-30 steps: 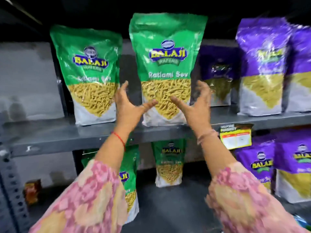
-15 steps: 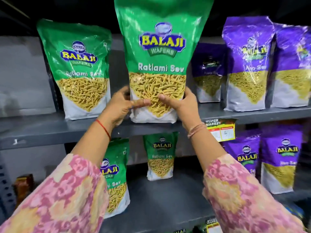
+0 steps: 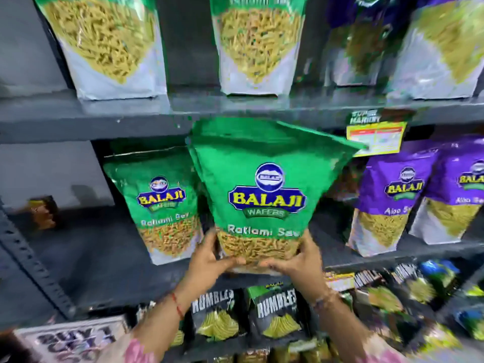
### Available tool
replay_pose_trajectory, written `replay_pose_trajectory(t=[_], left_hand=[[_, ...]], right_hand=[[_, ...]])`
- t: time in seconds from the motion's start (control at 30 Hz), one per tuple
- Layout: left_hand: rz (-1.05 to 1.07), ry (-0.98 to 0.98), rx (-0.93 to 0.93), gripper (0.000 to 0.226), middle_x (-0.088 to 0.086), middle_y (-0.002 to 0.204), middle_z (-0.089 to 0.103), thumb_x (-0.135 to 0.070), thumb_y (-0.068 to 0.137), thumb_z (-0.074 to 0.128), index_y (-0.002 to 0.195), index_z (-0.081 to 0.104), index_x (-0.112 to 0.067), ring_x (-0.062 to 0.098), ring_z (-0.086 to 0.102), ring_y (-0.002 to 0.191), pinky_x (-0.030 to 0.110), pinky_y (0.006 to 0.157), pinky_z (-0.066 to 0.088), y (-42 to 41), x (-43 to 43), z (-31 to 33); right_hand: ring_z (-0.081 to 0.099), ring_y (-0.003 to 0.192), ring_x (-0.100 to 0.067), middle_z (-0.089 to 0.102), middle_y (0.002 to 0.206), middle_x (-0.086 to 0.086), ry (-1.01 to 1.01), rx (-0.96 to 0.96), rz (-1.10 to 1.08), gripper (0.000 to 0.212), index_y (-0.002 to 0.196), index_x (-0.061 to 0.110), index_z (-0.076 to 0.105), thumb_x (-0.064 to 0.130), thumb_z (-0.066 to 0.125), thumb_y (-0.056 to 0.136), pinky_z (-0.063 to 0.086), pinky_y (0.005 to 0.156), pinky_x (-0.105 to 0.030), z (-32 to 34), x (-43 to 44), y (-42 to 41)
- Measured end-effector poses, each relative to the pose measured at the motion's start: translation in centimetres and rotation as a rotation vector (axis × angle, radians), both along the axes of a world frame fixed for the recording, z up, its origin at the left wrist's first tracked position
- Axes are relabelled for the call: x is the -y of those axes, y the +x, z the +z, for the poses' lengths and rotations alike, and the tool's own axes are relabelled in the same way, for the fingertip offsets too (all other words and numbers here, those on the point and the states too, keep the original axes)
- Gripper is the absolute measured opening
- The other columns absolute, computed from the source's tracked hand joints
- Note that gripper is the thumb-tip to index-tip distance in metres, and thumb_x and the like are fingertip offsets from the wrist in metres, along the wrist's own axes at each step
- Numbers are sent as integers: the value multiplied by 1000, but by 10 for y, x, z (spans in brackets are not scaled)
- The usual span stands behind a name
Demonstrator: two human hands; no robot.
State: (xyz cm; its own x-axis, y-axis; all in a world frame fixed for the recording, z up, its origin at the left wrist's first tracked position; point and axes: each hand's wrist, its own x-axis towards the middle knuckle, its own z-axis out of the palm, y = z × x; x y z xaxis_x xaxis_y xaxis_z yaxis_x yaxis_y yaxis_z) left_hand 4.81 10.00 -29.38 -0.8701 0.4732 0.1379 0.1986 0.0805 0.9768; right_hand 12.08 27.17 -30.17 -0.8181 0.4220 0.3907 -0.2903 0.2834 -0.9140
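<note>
I hold a large green Balaji Ratlami Sev bag [image 3: 264,189] upright in front of the middle shelf [image 3: 91,258]. My left hand [image 3: 209,260] grips its lower left corner. My right hand [image 3: 301,263] grips its lower right corner, and both thumbs lie across the clear window at the front. The bag's top reaches the edge of the upper shelf [image 3: 104,119]. Whether its base touches the shelf is hidden by my hands.
Another green bag [image 3: 162,205] stands just left of the held one. Purple Balaji bags [image 3: 387,205] stand to the right. Two green bags [image 3: 104,48] [image 3: 256,48] sit on the upper shelf, under which hangs a yellow price tag [image 3: 374,137]. Black Rumbles packs [image 3: 217,315] fill the shelf below.
My hands closed on a green bag at the upper shelf and brought it down to the middle shelf level. The view tilted downward.
</note>
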Motion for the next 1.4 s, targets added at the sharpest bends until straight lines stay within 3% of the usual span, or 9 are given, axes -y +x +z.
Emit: replay_pose_trajectory(t=[0.13,0.23,0.4,0.57,0.67,0.8,1.1,1.27,1.4], left_hand=[[31,-27,48,71,7,124,49,-8,58,76,117,38,-17,20,44,120,31,103,34,-49,-27,-38],[-42,-27,125,85,5,124,51,-24,52,80,124,36,-10,19,49,115,32,101,40,-77,-35,-48],[-57,-32,158,71,18,134,45,10,67,65,127,31,-6,9,52,105,30,98,41,-104,-44,-67],[-38,-137,117,69,14,138,43,3,75,62,133,26,-9,19,40,124,35,108,31,-106,-42,-70],[123,-123,14,84,9,142,43,-18,67,74,136,27,-12,21,39,131,40,112,30,-82,-34,-72],[455,-160,-380,65,6,105,72,-67,70,50,107,61,-14,17,66,96,25,83,49,-20,-11,-43],[637,342,-903,41,-7,71,60,-60,74,49,87,59,-22,-4,55,63,19,65,44,-23,48,170],[827,289,-823,65,12,96,63,-48,59,68,108,51,-8,15,58,84,33,83,49,-85,92,257],[739,-15,-488,112,16,130,52,-47,34,83,128,36,-8,29,48,120,43,103,41,-143,126,276]], right_hand=[[60,80,-9,67,85,5,61,228,-68,73,98,23,58,37,89,34,50,72,-26,-35,-21,-54],[59,82,-11,67,91,1,28,286,-70,70,107,17,58,17,89,45,51,72,-25,-49,-30,-84],[58,86,-12,65,96,-1,-20,276,-63,70,112,11,55,9,86,50,49,63,-6,-68,-32,-104],[58,101,-18,60,115,-6,-94,270,-3,85,125,9,41,3,84,52,52,88,-24,-65,-27,-101],[37,128,-22,39,140,-12,-106,169,-160,108,137,10,25,17,87,48,33,109,-34,-62,-18,-86],[31,121,-9,41,129,-9,167,-175,-376,88,125,16,39,70,61,59,31,102,-37,-36,29,-49],[46,113,-28,27,126,20,308,-877,-45,69,118,22,37,53,68,64,49,78,-27,193,109,-66],[41,113,-19,42,125,-7,310,-529,56,80,125,5,37,38,76,64,35,89,-11,281,112,-142],[35,130,-27,31,145,-15,114,-30,253,96,137,5,18,29,78,66,37,97,-36,298,110,-201]])
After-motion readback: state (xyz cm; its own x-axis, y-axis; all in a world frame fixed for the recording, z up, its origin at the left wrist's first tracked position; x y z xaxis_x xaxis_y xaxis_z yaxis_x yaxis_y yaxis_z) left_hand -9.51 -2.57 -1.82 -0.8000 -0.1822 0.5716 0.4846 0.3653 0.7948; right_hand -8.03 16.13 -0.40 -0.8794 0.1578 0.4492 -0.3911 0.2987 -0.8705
